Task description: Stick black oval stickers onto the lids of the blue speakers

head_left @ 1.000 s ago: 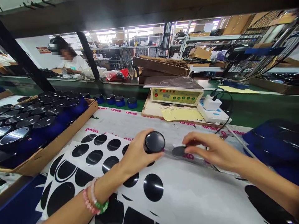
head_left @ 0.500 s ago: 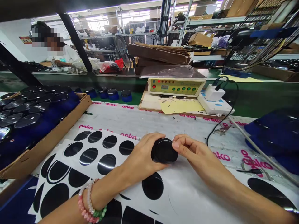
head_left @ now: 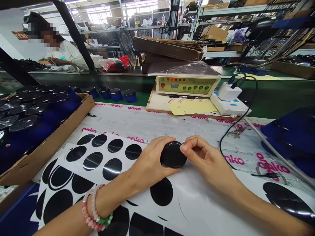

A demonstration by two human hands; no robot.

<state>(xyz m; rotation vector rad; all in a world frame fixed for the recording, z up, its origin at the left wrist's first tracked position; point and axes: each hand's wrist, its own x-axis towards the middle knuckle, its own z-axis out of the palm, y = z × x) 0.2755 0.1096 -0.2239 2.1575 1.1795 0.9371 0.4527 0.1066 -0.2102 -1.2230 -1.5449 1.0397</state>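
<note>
The left hand (head_left: pixel 149 157) curls around one black-topped piece (head_left: pixel 174 154), held above white sheets (head_left: pixel 199 203) at the front middle of the tabletop (head_left: pixel 145 123). The right hand (head_left: pixel 205 157), thumb and fingers close together, touches the piece's right rim; whether it pinches anything, I cannot tell. Seven black discs (head_left: pixel 112 169) show on the upper-left sheet. Room for moving stretches toward the far edge, where one control box (head_left: pixel 187 87) and five blue jars (head_left: pixel 116 95) stand. One carton (head_left: pixel 59 132) lines the left edge.
</note>
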